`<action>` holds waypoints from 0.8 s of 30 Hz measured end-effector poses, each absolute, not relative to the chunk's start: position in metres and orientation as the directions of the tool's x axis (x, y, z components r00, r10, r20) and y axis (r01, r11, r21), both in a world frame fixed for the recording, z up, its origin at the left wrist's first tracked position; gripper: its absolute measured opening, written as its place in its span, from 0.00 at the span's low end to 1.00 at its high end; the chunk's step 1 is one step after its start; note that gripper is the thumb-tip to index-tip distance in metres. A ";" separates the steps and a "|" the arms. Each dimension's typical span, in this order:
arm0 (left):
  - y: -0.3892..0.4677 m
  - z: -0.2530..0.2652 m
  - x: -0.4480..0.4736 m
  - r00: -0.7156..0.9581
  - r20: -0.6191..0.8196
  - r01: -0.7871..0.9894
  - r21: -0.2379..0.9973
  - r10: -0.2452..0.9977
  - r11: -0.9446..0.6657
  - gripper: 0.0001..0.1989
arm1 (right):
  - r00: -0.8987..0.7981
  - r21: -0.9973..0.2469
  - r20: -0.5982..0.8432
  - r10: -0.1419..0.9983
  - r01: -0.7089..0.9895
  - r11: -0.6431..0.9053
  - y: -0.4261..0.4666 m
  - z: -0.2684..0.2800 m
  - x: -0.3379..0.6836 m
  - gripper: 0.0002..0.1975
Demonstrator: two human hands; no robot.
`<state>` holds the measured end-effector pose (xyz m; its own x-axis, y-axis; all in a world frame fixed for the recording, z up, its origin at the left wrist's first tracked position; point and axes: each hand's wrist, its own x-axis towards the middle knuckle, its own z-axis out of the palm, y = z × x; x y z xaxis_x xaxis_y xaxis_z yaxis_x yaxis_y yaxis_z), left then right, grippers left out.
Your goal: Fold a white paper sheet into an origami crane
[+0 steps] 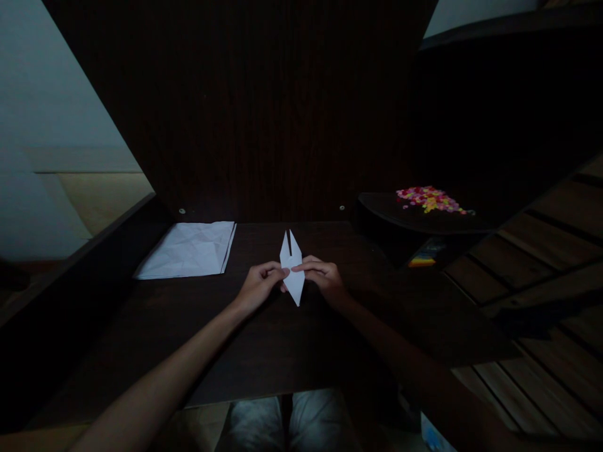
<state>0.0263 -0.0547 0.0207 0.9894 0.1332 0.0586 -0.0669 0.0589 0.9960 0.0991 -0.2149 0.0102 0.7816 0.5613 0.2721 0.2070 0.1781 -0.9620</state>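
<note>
A white folded paper (294, 290), shaped like a long diamond with a slit splitting its far tip into two points, is held above the dark desk. My left hand (264, 281) pinches its left edge, thumb on top and fingers underneath. From the other side my right hand (325, 277) grips the right edge, with a finger stretched across the paper's middle. Both hands nearly meet at the centre of the paper. The fingers behind it are partly hidden.
A stack of creased white sheets (191, 250) lies at the desk's left. Small colourful pieces (431, 199) are heaped on a curved shelf (377, 204) at the right. A dark side panel (94, 254) borders the left, and an upright back panel (254, 113) stands behind.
</note>
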 end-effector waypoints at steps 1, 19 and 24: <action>-0.055 0.021 0.026 0.988 0.065 -0.073 0.996 0.138 0.053 0.09 | 0.789 -0.968 0.239 0.566 0.150 0.199 -0.215 0.010 0.099 0.09; -0.058 0.027 0.023 0.989 0.047 -0.055 0.997 0.139 0.048 0.12 | 0.850 -0.971 0.153 0.504 0.036 0.236 -0.209 0.008 0.101 0.22; -0.055 0.022 0.027 0.990 0.050 -0.059 0.997 0.132 0.058 0.16 | 0.848 -0.973 0.152 0.508 0.039 0.226 -0.210 0.011 0.100 0.20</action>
<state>0.0267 -0.0554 0.0220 0.9900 0.1320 0.0504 -0.0585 0.0582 0.9966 0.1000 -0.2100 0.0111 0.8480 0.5077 0.1519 0.0387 0.2265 -0.9732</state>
